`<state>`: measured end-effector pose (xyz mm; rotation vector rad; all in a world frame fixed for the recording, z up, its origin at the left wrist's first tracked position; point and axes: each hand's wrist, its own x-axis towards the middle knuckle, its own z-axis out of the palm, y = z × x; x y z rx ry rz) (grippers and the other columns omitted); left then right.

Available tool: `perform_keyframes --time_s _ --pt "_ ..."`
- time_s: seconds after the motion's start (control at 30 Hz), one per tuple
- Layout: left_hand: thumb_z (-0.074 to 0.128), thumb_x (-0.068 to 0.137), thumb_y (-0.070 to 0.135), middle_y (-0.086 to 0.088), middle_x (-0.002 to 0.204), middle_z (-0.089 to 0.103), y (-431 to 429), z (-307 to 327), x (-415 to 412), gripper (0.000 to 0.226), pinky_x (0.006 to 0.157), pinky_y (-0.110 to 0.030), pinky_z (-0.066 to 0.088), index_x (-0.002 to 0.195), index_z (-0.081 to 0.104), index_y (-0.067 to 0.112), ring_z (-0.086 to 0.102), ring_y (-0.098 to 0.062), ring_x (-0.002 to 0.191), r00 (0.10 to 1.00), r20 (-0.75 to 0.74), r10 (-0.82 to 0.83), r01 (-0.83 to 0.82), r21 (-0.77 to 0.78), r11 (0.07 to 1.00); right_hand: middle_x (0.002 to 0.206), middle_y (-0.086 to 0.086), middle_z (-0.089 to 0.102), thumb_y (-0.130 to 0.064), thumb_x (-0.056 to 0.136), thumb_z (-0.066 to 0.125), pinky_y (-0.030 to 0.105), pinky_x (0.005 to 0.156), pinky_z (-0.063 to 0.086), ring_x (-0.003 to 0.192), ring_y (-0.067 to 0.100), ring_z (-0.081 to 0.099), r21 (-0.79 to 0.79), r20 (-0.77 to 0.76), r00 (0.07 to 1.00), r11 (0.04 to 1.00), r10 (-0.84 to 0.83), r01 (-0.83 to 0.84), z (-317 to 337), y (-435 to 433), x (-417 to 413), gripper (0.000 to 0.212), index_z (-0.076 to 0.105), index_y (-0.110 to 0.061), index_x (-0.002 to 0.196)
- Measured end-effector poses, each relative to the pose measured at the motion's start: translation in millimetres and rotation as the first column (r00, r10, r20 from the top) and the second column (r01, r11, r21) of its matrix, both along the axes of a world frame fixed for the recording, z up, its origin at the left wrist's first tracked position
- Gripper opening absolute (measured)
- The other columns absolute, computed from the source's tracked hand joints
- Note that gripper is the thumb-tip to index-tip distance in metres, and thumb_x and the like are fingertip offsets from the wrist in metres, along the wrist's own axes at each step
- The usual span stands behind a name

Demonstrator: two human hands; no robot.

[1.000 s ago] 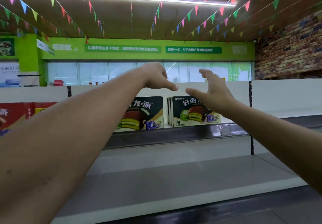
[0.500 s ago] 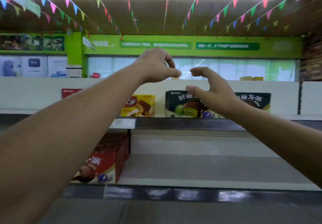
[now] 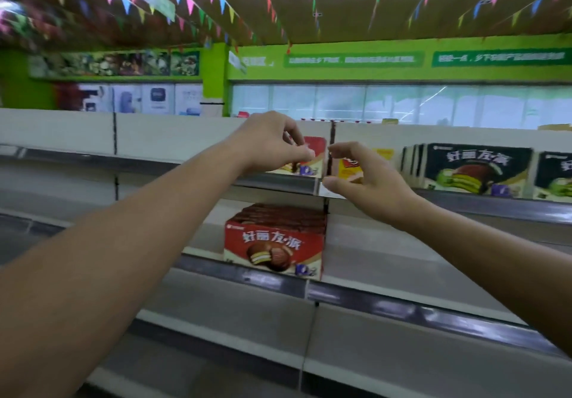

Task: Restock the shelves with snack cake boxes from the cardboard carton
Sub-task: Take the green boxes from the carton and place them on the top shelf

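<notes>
My left hand (image 3: pixel 272 142) and my right hand (image 3: pixel 368 180) are both raised in front of the upper shelf. They hold nothing, their fingers loosely curled, with a narrow gap between them. Behind the left hand stands a red snack cake box (image 3: pixel 315 159), and a yellow box (image 3: pixel 382 157) is partly hidden behind the right. A row of red snack cake boxes (image 3: pixel 274 242) stands on the middle shelf below my hands. Dark boxes with green cakes (image 3: pixel 476 168) line the upper shelf to the right. No cardboard carton is in view.
The upper shelf rail (image 3: pixel 479 207) and the middle shelf rail (image 3: pixel 402 307) run across the view, with a bare lower shelf (image 3: pixel 235 332) beneath. A vertical divider (image 3: pixel 115 137) splits the back panel at left. Bunting hangs from the ceiling.
The view has swung left along the shelves. The dark boxes slid to the right and the red boxes on the middle shelf came to the centre. My hands stay raised and empty.
</notes>
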<state>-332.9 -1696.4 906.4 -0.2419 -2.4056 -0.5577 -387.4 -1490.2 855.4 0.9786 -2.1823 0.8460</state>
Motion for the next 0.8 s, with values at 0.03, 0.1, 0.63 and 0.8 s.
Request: perform_keyframes --time_s 0.03,0.1,0.63,0.8 --pt "0.079 0.081 0.051 0.005 0.096 0.071 -12.6 -5.4 6.8 0.032 0.073 -0.028 0.05 0.1 0.075 0.026 0.066 -0.011 0.09 1.0 0.004 0.022 -0.022 -0.001 1.0 0.134 -0.007 0.057 -0.035 0.09 0.074 0.028 0.103 0.039 0.123 0.008 0.05 0.01 -0.01 1.0 1.0 0.016 -0.016 -3.7 -12.5 3.4 0.057 0.052 -0.022 0.141" --pt "0.08 0.081 0.051 0.005 0.096 0.072 -37.5 -16.5 23.2 0.034 0.078 -0.028 0.052 0.101 0.076 0.024 0.066 -0.011 0.092 0.998 0.015 0.065 -0.065 0.002 0.998 0.131 -0.009 0.056 -0.035 0.091 0.073 0.022 0.098 0.036 0.118 0.005 0.048 0.042 -0.014 0.999 0.998 0.045 -0.044 -11.7 -38.1 9.7 0.055 0.052 -0.022 0.141" --pt "0.074 0.087 0.051 0.014 0.102 0.068 -214.3 -168.7 184.4 0.037 0.075 -0.018 0.047 0.115 0.069 0.027 0.062 0.002 0.093 0.889 0.329 0.318 -0.364 0.09 0.927 0.144 -0.005 0.054 -0.036 0.092 0.072 0.024 0.105 0.036 0.129 0.006 0.048 0.191 0.372 0.86 0.878 0.349 -0.439 -180.6 -252.9 96.4 0.059 0.049 -0.022 0.144" --pt "0.074 0.087 0.052 0.014 0.103 0.068 -257.2 -234.2 221.7 0.038 0.078 -0.02 0.048 0.117 0.07 0.029 0.061 0.001 0.094 0.814 0.432 0.388 -0.472 0.102 0.876 0.147 -0.003 0.051 -0.038 0.093 0.07 0.029 0.11 0.039 0.129 0.005 0.046 0.244 0.537 0.749 0.778 0.388 -0.579 -245.5 -305.4 123.4 0.06 0.047 -0.022 0.146"
